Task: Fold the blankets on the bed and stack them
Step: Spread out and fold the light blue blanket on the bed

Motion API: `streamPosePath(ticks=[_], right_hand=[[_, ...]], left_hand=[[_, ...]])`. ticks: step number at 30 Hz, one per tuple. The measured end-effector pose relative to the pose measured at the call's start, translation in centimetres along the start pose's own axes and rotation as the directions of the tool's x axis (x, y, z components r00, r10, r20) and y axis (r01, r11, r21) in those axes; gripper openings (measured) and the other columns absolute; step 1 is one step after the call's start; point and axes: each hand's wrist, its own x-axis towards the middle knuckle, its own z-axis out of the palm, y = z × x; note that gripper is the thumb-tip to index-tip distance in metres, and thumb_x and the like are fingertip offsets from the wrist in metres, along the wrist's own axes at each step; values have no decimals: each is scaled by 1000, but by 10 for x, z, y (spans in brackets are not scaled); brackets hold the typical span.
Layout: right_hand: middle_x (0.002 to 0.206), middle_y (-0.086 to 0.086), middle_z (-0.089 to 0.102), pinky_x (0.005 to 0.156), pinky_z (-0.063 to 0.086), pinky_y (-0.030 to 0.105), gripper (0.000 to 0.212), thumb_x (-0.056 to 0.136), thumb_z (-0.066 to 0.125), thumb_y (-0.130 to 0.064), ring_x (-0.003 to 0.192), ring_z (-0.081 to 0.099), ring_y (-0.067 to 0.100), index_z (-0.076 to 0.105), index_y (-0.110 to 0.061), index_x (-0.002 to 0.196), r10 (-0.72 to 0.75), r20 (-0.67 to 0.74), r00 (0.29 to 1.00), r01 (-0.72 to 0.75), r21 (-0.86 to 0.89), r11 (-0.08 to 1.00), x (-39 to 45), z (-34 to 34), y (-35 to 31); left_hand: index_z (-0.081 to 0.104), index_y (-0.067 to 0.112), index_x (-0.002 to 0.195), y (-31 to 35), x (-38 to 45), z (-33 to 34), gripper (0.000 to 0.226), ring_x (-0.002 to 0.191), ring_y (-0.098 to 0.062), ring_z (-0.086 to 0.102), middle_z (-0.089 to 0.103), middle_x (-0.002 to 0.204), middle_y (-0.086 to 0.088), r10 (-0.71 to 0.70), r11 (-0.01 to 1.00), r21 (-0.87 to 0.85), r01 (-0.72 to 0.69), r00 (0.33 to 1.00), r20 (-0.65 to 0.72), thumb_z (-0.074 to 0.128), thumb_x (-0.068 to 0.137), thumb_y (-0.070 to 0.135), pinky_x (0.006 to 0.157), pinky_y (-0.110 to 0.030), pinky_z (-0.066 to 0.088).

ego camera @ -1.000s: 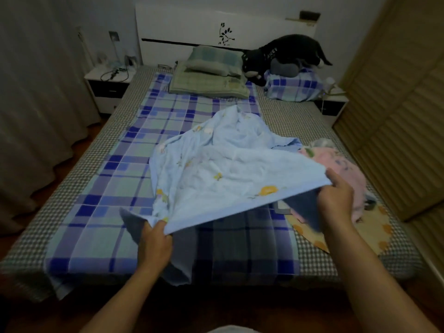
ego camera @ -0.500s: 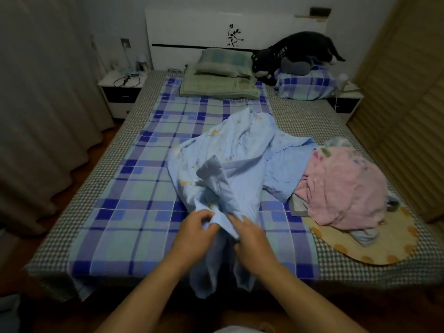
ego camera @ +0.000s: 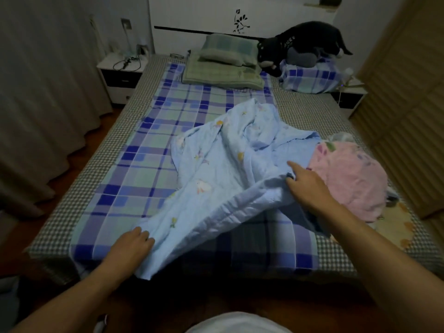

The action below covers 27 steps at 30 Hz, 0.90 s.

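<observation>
The blue blanket (ego camera: 230,169) lies rumpled across the middle of the bed (ego camera: 79,188), its near edge lifted and stretched between both hands. The left hand (ego camera: 131,246) grips the near corner by the bed's foot; the right hand (ego camera: 306,186) holds the edge with curled fingers, its forefinger extended, just beside the pink blanket (ego camera: 348,179) heaped toward the bed's right side. Left of the blue blanket, plaid sheet lies bare.
</observation>
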Motion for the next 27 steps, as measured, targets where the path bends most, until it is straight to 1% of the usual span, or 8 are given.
streamPosePath(ticks=[2, 5, 8, 10, 13, 18, 23, 27], right_hand=[[113, 16, 69, 86, 48, 39, 31, 96, 51, -39, 102, 62, 36, 65, -15, 111, -51, 50, 997, 52, -4, 999, -1, 7, -11], [87, 10, 68, 74, 45, 37, 36, 94, 57, -47, 84, 62, 31, 62, -13, 81, -39, 55, 998, 32, 127, 991, 2, 9, -33], [73, 6, 61, 73, 45, 39, 42, 85, 51, -50, 78, 58, 27, 59, -11, 72, 112, -62, 992, -84, 343, 935, 14, -9, -59], [78, 8, 66, 71, 47, 37, 41, 88, 53, -44, 77, 60, 25, 66, -6, 80, 179, -156, 971, -73, 522, 850, 18, -34, -73], [72, 7, 64, 61, 44, 29, 27, 89, 60, -28, 67, 57, 17, 65, -5, 76, 168, -201, 965, 16, 685, 729, 14, -70, -88], [61, 2, 53, 49, 36, 22, 24, 90, 60, -22, 54, 47, 11, 54, -16, 68, 138, -225, 965, 89, 771, 631, 7, -90, -105], [62, -2, 51, 54, 36, 22, 24, 89, 62, -22, 57, 43, 6, 55, -18, 67, -99, -371, 923, 287, 495, 820, 13, -87, -80], [69, 5, 61, 58, 43, 34, 36, 88, 59, -52, 66, 59, 27, 50, -20, 76, -331, -204, 921, 341, 16, 940, -6, -40, -22]], left_hand=[[55, 25, 81, 16, 2, -20, 25, 54, -25, 62, 57, 59, 1, 156, 986, -42, -163, 979, -131, 67, 59, 27, 39, -28, 45], [68, 28, 110, 58, 4, -25, 42, 52, -25, 63, 63, 59, 1, 272, 952, -75, -297, 932, -241, 52, 77, 48, 43, -26, 42], [61, 24, 135, 100, 11, -25, 91, 43, -25, 58, 65, 59, -3, 198, 969, -133, -210, 976, -94, 34, 77, 88, 45, -26, 29], [41, 20, 151, 115, 10, -27, 114, 63, -30, 68, 73, 83, -10, 52, 992, -116, -54, 998, -22, 21, 70, 97, 56, -34, 48], [1, 19, 159, 124, 20, -39, 115, 119, -30, 59, 59, 137, -9, -135, 975, -172, 141, 990, 47, 35, 76, 90, 101, -40, 43], [22, 20, 151, 110, 55, -46, 62, 108, -31, 64, 65, 123, -11, -300, 893, -333, 304, 952, 66, 46, 95, 31, 88, -38, 48], [60, 20, 114, 19, 64, -48, 28, 99, -40, 64, 68, 111, -19, -449, 787, -506, 352, 890, -79, 59, 86, 18, 84, -46, 55], [62, 12, 115, -47, 67, -60, 30, 97, -45, 60, 59, 118, -25, -637, 658, -613, 437, 758, -144, 60, 85, 8, 81, -49, 50]])
